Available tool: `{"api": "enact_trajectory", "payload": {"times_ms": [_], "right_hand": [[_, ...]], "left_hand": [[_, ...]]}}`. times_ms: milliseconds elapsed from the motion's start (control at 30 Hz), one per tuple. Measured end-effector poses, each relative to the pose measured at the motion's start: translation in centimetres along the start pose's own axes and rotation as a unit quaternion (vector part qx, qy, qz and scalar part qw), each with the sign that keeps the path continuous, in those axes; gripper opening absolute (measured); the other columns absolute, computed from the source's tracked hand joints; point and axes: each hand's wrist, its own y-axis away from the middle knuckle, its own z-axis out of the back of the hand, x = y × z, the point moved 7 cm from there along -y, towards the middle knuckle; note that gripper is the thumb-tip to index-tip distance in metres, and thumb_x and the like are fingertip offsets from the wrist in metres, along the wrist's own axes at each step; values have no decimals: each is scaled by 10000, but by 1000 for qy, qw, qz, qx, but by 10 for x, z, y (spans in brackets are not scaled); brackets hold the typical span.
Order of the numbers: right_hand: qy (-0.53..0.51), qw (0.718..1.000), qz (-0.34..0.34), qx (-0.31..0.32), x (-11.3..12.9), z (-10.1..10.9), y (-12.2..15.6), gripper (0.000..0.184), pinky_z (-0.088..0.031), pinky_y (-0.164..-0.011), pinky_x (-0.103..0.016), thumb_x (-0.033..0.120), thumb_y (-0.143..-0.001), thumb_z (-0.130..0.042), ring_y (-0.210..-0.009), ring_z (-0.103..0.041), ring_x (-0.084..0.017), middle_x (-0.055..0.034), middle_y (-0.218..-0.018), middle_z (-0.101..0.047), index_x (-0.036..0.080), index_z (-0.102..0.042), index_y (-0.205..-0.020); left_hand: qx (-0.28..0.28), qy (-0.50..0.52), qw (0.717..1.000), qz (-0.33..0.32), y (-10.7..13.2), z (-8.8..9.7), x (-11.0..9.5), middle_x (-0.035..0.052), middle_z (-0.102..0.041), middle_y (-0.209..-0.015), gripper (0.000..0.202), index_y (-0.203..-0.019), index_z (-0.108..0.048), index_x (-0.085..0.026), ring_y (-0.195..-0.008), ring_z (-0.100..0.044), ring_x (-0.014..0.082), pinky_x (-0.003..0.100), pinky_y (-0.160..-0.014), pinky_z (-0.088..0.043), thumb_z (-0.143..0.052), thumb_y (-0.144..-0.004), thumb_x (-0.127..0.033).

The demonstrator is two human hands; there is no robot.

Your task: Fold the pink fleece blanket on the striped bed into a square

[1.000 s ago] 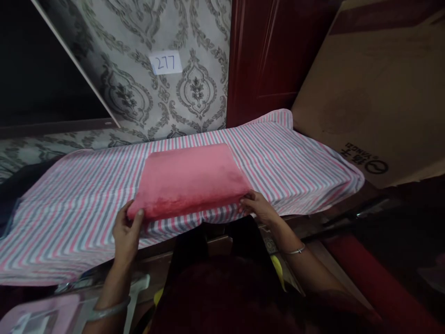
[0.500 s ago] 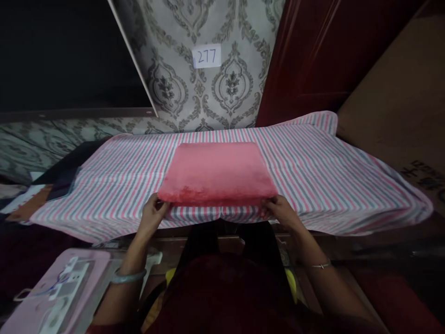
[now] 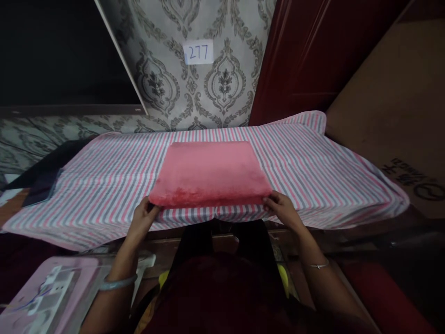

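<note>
A folded pink plush cloth [image 3: 210, 171] lies flat in the middle of a striped pink, grey and white sheet [image 3: 104, 176] that covers a table. My left hand [image 3: 141, 220] pinches the cloth's near left corner. My right hand [image 3: 283, 211] grips its near right corner. Both hands have their fingers closed on the cloth's front edge, and each wrist wears a bangle.
Patterned wallpaper with a paper label "277" [image 3: 198, 52] is behind the table. A dark red door [image 3: 299, 60] and a leaning cardboard sheet [image 3: 392, 102] stand at the right. A pink box with white parts [image 3: 45, 297] sits at the lower left.
The view has swung from the left back to centre, then a little right. Both hands stayed on the near corners of the pink cloth, which has barely moved on the sheet.
</note>
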Motion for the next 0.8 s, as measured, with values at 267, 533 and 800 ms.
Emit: {"api": "enact_trajectory", "payload": {"times_ms": [267, 533, 800], "right_hand": [[2, 999, 26, 21, 5, 1, -2, 336, -357, -510, -261, 556, -687, -609, -507, -483, -145, 31, -537, -546, 228, -539, -671], [104, 983, 73, -130, 5, 11, 3, 265, -353, -541, -289, 504, -730, -483, -526, -491, -175, 11, -532, -518, 249, -497, -659], [77, 992, 74, -65, 4, 7, 6, 388, -355, -523, -278, 607, -718, -599, -553, -476, -165, 15, -581, -523, 222, -569, -687]], "left_hand": [[7, 42, 999, 23, -2, -4, -7, 86, -729, -1016, 607, -1010, -634, -176, -962, -652, 269, 380, -888, -510, -784, -562, -556], [-93, -142, 985, -29, -1, 2, -12, 67, -699, -842, 362, -879, -602, -209, -825, -644, 270, 389, -782, -498, -518, -636, -463], [-49, -31, 998, -27, -1, -8, -7, 73, -729, -956, 478, -975, -585, -210, -917, -671, 273, 381, -858, -531, -644, -596, -496]]}}
